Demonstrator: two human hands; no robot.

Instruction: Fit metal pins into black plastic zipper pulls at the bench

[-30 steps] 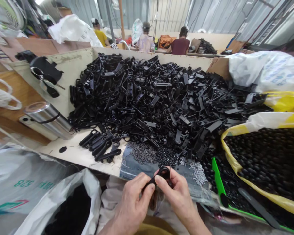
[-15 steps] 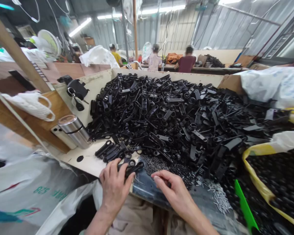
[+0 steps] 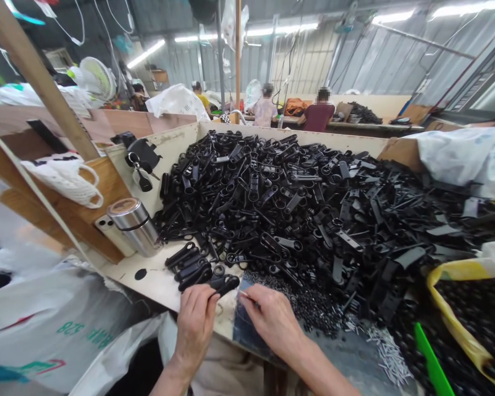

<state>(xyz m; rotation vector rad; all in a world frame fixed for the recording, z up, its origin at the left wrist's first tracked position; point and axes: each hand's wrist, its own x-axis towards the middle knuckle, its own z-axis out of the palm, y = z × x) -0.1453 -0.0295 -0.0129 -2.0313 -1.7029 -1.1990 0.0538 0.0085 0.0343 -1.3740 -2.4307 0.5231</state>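
Note:
My left hand (image 3: pixel 196 319) is closed on a black plastic part with a ring at its end (image 3: pixel 227 285), held low over the front edge of the bench. My right hand (image 3: pixel 274 319) is just right of it, thumb and fingertips pinched together; a tiny pale tip shows there, too small to name. Beyond the left hand lies a row of similar black parts (image 3: pixel 192 268). Small dark pieces (image 3: pixel 309 311) are spread past the right hand, and a little heap of silvery pins (image 3: pixel 390 352) lies to its right.
A large pile of black plastic parts (image 3: pixel 256 192) fills the bench. At left stand a steel flask (image 3: pixel 138 231) and a phone, with keys (image 3: pixel 142 176) hanging above. A yellow-edged sack (image 3: pixel 449 297) of black pieces and a green strip (image 3: pixel 433 357) are at right. People sit far behind.
My left fingers have closed round the black part, where they were spread before. My right hand has moved left toward it, fingertips pinched. The camera view has shifted slightly.

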